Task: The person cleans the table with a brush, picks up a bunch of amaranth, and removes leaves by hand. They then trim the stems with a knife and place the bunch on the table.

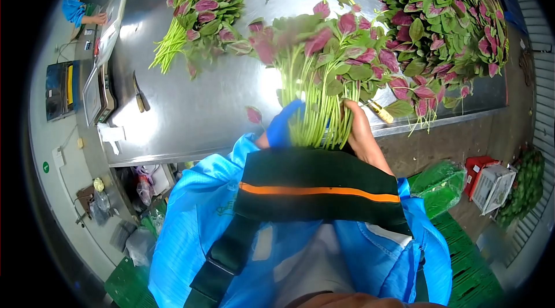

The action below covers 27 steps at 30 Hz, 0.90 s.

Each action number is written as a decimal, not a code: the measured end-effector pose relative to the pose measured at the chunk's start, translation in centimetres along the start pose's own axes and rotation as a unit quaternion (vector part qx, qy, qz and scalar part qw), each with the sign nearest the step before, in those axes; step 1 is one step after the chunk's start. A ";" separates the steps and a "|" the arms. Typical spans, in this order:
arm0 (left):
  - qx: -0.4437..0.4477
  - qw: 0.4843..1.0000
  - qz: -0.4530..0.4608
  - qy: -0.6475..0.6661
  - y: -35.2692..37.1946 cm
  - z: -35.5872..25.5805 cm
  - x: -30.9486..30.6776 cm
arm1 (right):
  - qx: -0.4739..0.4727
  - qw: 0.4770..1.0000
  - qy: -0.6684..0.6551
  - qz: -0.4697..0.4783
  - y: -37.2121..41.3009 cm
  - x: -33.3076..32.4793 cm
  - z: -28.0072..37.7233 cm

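A bunch of amaranth, with purple-and-green leaves and long pale green stems, stands in front of my chest at the table's near edge, stem ends toward me. My left hand, in a blue glove, is closed round the stems from the left. From the right side my bare right hand wraps the same stems, fingers partly hidden behind them. Just beyond the right hand lies a knife with a yellow handle. A single loose leaf rests near the left hand.
A large amaranth pile covers the table's right side. Another bunch lies at the back left of the metal table. A second knife lies near the scale at left. Another person's hand is at far left. Green crates stand below right.
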<state>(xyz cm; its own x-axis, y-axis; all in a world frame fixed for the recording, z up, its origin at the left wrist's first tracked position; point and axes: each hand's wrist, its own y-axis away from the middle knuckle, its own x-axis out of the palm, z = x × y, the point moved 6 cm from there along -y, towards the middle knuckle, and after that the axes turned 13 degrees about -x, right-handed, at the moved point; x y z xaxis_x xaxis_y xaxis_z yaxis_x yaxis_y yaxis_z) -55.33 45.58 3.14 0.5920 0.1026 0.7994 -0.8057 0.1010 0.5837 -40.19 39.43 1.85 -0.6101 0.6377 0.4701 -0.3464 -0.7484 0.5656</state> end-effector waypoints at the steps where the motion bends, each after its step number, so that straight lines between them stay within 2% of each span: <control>1: 0.012 1.000 -0.009 0.005 0.6 0.1 0.4 | 0.014 0.999 -0.026 -0.025 1.0 1.0 0.9; 2: 0.025 0.999 -0.018 0.011 0.9 0.1 0.6 | 0.029 0.997 -0.052 -0.051 1.6 2.1 1.3; 3: 0.076 0.982 -0.072 -0.157 0.9 -0.4 0.3 | 0.033 0.997 -0.067 -0.015 1.5 2.9 0.5; 4: 0.123 0.931 -0.123 -0.320 0.8 -1.0 0.0 | 0.037 0.996 -0.080 0.020 1.2 3.1 -0.7; 5: 0.157 0.888 -0.142 -0.407 0.7 -1.2 0.0 | 0.051 0.996 0.010 0.074 0.9 2.9 -1.4; 6: 0.192 0.836 -0.168 -0.486 0.6 -1.4 0.0 | 0.011 0.994 0.091 0.055 0.3 2.6 -1.9; 7: 0.216 0.823 -0.166 -0.499 0.9 -1.5 0.8 | -0.040 0.982 0.175 0.061 0.1 3.0 -0.9; 8: 0.174 0.870 -0.188 -0.421 0.9 -1.3 0.6 | -0.090 0.960 0.258 0.066 0.1 3.5 0.2; 9: 0.139 0.908 -0.213 -0.332 1.0 -1.1 0.6 | -0.092 0.967 0.230 0.066 0.8 3.6 1.3; 11: 0.119 0.946 -0.163 -0.255 1.7 -0.9 0.3 | -0.093 0.982 0.153 0.066 1.9 3.2 2.7; 14: 0.080 0.989 -0.052 -0.112 1.9 -0.2 2.6 | 0.062 0.995 -0.083 -0.006 0.7 0.5 -1.4; 15: 0.055 0.996 -0.031 -0.070 1.4 0.1 2.4 | 0.059 0.996 -0.057 0.021 0.3 -0.4 -2.4; 16: 0.029 0.999 -0.010 -0.028 1.0 0.4 2.2 | 0.038 0.997 -0.069 0.011 1.0 0.2 -2.1; 18: 0.020 0.995 -0.031 -0.093 0.7 0.5 1.8 | -0.003 0.999 -0.034 0.004 1.7 0.4 -1.8; 20: 0.011 0.984 -0.061 -0.165 0.9 0.4 2.6 | -0.092 0.991 0.093 -0.037 2.8 1.3 -0.2; 21: -0.003 0.970 -0.054 -0.236 0.3 0.3 1.2 | -0.096 0.988 0.108 -0.057 2.8 1.8 0.1; 22: -0.012 0.951 -0.044 -0.307 -0.4 0.1 -0.1 | -0.110 0.979 0.161 -0.054 2.3 1.5 -0.6; 24: -0.007 0.946 -0.077 -0.315 -1.2 -0.1 -1.2 | -0.153 0.964 0.216 -0.004 1.8 2.1 -0.7; 25: 0.054 0.912 -0.097 -0.394 -0.4 -0.7 -0.1 | -0.146 0.972 0.186 0.006 2.2 2.6 -0.5; 27: 0.077 0.912 0.007 -0.403 0.8 -0.4 2.0 | -0.128 0.984 0.123 0.025 4.2 3.8 0.8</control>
<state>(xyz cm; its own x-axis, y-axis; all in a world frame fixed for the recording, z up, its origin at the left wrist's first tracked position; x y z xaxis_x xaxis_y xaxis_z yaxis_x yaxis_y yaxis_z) -54.84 46.31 5.15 0.4245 -0.6645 0.6150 -0.8428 -0.0418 0.5366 -43.34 38.85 6.53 -0.7742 0.5592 0.2966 -0.4606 -0.8191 0.3419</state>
